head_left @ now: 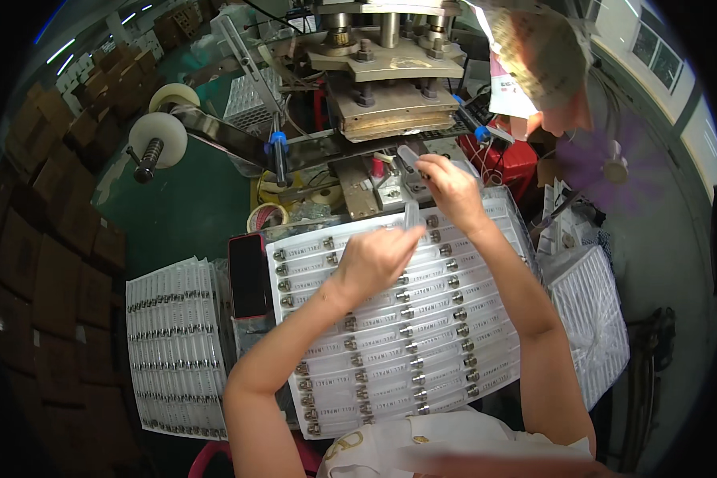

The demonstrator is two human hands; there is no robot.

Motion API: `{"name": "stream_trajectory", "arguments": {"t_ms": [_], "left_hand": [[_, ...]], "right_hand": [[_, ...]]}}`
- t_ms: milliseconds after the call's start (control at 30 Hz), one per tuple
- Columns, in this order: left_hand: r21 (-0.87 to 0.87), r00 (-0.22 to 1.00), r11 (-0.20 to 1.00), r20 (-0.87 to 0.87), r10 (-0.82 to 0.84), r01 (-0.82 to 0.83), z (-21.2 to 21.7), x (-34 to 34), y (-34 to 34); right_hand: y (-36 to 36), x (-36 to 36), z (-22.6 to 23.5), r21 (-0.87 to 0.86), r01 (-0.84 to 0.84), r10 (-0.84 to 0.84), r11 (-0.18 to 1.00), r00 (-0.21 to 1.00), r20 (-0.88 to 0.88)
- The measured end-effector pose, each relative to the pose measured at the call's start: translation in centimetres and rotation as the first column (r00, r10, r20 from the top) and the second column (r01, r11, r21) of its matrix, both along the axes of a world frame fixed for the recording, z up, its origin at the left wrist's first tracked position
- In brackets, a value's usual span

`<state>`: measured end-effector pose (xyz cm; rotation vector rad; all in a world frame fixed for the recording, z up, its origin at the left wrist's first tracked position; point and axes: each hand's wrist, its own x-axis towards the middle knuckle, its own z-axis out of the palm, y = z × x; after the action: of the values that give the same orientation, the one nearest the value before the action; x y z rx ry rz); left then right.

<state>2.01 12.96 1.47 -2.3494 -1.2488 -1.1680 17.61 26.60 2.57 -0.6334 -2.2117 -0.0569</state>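
Centrally, a wide white sheet of clear plastic blister rows with small metal fittings (406, 319) fills the middle of the frame, its far edge running up under the grey metal press machine (386, 88) at the top centre; the left hand (374, 259) lies over the sheet's upper middle, fingers closed in a narrow pinch on a small clear plastic tube (411, 215) that stands just above the sheet's far edge; the right hand (446, 187) is slightly higher and to the right, near the press bed, fingers curled around a second small clear piece (408, 155), touching it; the two hands are close together but apart; a black phone in a red case (248, 275) lies just beside the sheet's left edge; further left, a second stack of filled blister sheets (171, 350) reaches the lower left, with a narrow gap between it and the phone; a white ribbed tray (593, 319) borders the sheet's right edge, leaving little open room there.
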Motion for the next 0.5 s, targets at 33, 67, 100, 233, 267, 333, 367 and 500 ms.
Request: {"name": "stream_trajectory", "arguments": {"t_ms": [33,67,100,233,267,333,367,500], "left_hand": [[-0.095,1.0,0.996,0.013,0.002,-0.001,-0.3,-0.4,-2.4],[-0.137,0.998,0.991,0.055,-0.001,0.009,-1.1,-1.0,-4.1],[-0.187,0.998,0.982,0.055,0.001,0.009,-1.6,-1.5,-5.3],[-0.281,0.993,0.959,0.102,0.066,-0.035,-2.6,-3.0,-8.0],[-0.283,0.992,0.958,0.109,0.064,-0.031,-2.7,-3.1,-8.1],[-0.274,0.991,0.961,0.117,0.069,-0.035,-2.7,-3.1,-8.0],[-0.277,0.99,0.96,0.125,0.062,-0.025,-2.6,-3.2,-7.9],[-0.289,0.991,0.956,0.116,0.073,-0.037,-2.5,-3.5,-7.9]], "right_hand": [[0.4,-0.8,-0.8,0.098,-0.016,0.012,0.995,0.999,0.037],[0.4,-1.7,-1.3,0.046,-0.027,0.025,0.999,0.998,0.062],[0.5,-1.9,-1.4,0.011,-0.033,0.032,0.999,0.998,0.06],[1.7,-2.9,-1.8,-0.252,0.061,-0.053,0.966,0.998,0.036],[2.1,-2.9,-1.8,-0.254,0.065,-0.055,0.965,0.998,0.044],[3.0,-2.7,-1.9,-0.484,0.068,-0.024,0.872,0.995,0.096],[3.8,-2.6,-2.2,-0.424,0.003,0.031,0.906,0.997,0.072],[3.3,-3.4,0.3,-0.598,0.043,0.09,0.8,0.977,0.191]]}}
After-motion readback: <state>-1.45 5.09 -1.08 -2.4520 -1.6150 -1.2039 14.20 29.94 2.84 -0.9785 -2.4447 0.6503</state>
